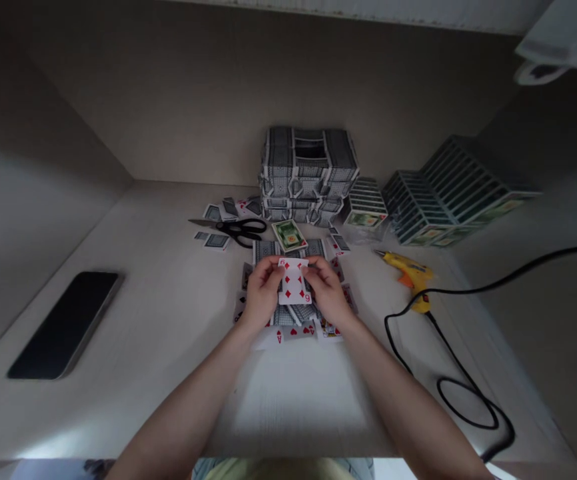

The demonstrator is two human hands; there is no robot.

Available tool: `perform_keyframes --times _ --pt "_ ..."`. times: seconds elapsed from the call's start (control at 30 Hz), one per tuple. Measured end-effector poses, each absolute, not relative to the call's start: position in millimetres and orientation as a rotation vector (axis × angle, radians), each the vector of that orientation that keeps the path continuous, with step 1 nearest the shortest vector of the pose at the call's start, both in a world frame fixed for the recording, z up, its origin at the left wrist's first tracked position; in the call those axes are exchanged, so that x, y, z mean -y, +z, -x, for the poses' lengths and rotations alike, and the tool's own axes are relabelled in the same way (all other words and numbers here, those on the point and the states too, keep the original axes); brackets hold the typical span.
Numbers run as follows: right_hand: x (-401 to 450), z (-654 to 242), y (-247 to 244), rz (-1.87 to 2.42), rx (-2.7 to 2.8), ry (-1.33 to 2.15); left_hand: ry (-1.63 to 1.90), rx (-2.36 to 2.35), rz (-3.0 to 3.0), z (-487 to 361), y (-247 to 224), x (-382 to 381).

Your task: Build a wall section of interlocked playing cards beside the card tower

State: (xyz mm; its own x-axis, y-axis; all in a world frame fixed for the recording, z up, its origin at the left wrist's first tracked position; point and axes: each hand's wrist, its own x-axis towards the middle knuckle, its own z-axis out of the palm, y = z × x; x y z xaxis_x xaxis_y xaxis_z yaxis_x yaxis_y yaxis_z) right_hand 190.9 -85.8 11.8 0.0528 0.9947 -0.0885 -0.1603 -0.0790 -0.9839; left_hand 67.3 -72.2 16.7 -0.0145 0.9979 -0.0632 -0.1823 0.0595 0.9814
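A six of diamonds card (294,283) is held face up between my two hands. My left hand (264,292) pinches its left edge, and my right hand (326,289) grips the right edge. Below the card, more playing cards lie on the white table, some showing patterned grey backs (293,315) and others red hearts (296,331). Just beyond my hands a green card box (289,235) lies flat. Parts of the cards underneath are hidden by my hands.
Behind stands a stacked structure of grey cards (308,170). Black scissors (241,230) and loose cards lie to its left, card boxes (448,193) to its right. A yellow glue gun (411,273) with a looping black cord is at right, a phone (66,325) at left.
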Motion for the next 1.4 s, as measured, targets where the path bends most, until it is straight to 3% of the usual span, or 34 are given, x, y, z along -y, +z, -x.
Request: perform_keyframes --times 1.4 --pt "86.0 -192.2 11.1 1.124 0.975 1.331 1.237 -1.188 -1.229 -66.6 13.9 73.3"
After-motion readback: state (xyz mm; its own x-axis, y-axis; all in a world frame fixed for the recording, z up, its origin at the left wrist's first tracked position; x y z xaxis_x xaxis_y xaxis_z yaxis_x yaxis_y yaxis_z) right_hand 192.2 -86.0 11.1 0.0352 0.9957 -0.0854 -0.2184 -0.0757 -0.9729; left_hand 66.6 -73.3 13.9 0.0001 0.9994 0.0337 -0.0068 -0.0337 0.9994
